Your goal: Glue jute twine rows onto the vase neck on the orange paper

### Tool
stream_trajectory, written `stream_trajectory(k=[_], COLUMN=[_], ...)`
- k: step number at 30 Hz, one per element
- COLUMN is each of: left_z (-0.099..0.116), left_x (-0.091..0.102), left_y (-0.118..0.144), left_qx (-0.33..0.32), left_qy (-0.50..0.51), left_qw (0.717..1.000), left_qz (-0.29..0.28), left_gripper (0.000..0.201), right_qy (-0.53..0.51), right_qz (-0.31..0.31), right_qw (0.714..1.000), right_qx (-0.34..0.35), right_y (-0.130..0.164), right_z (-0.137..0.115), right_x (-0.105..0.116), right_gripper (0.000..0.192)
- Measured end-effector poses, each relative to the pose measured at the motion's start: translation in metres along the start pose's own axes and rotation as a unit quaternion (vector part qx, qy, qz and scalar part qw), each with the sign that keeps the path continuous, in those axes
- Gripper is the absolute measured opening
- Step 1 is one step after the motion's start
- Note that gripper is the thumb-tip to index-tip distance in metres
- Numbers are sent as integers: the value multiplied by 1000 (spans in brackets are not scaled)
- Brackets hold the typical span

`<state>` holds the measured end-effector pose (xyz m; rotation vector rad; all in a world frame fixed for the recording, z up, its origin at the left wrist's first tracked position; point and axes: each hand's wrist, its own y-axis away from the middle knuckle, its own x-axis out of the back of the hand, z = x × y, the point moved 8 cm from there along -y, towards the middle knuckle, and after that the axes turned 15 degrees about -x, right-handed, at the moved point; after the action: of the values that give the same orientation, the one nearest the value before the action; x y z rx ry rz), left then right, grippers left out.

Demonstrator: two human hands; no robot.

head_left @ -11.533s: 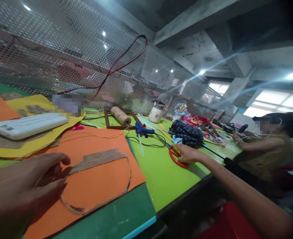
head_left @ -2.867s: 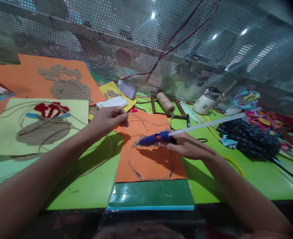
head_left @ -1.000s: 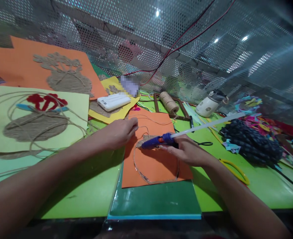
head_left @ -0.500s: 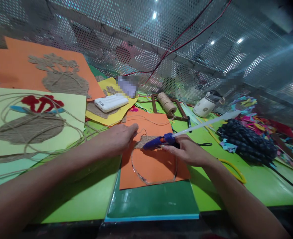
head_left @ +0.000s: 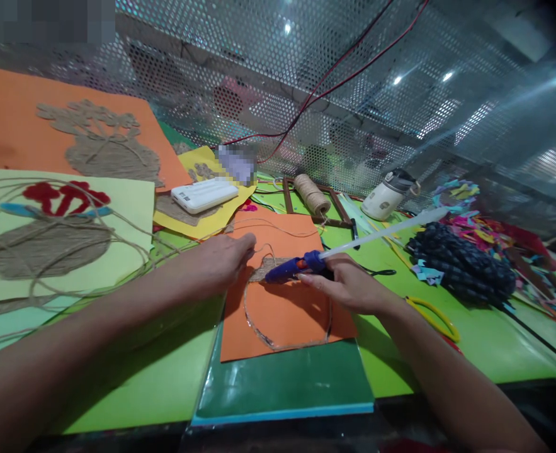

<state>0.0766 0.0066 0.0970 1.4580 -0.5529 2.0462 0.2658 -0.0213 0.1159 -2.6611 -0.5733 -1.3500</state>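
My right hand (head_left: pixel 346 283) is closed round a blue glue gun (head_left: pixel 287 269), from whose back a long white glue stick (head_left: pixel 381 234) sticks out. The gun's nozzle rests at or just over the lower left end of a band of glued twine (head_left: pixel 260 272) on an orange sheet (head_left: pixel 287 308). Below that band, a twine outline (head_left: pixel 259 330) of a rounded pot curves over the sheet. My left hand (head_left: pixel 230 255) pinches a loose strand of twine (head_left: pixel 269 246) just left of the band. A green folder (head_left: pixel 287 384) lies under the sheet.
Left are finished twine pictures on a pale yellow sheet (head_left: pixel 131 251) and an orange sheet (head_left: pixel 17 138), with a white power bank (head_left: pixel 204 194) beside them. Behind stand a twine spool (head_left: pixel 312 195) and a bottle (head_left: pixel 385 196). Right lie yellow-handled scissors (head_left: pixel 433 318) and dark checked cloth (head_left: pixel 461 264).
The whole view has shifted slightly, so things sit a little further left. Both hands keep their holds, and the glue gun stays at the left end of the twine band.
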Motion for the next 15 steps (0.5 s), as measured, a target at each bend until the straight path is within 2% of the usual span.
stream_trajectory(k=[4,10,15], left_z=[3,-1,-3], left_x=[-1,-3,-5], left_y=[0,-1,-3], left_qx=[-6,-9,-5], left_qy=[-3,-3,-9], left_qw=[1000,1000,1000], left_qz=[-21,-22,-23], left_gripper=[13,9,7], right_qy=[12,21,18], right_qz=[-1,6,8], right_qw=[1000,999,999], right_qx=[-6,-41,-43], right_y=[-2,2,6], right_z=[3,18,19], right_x=[0,9,15], right_gripper=[34,37,36])
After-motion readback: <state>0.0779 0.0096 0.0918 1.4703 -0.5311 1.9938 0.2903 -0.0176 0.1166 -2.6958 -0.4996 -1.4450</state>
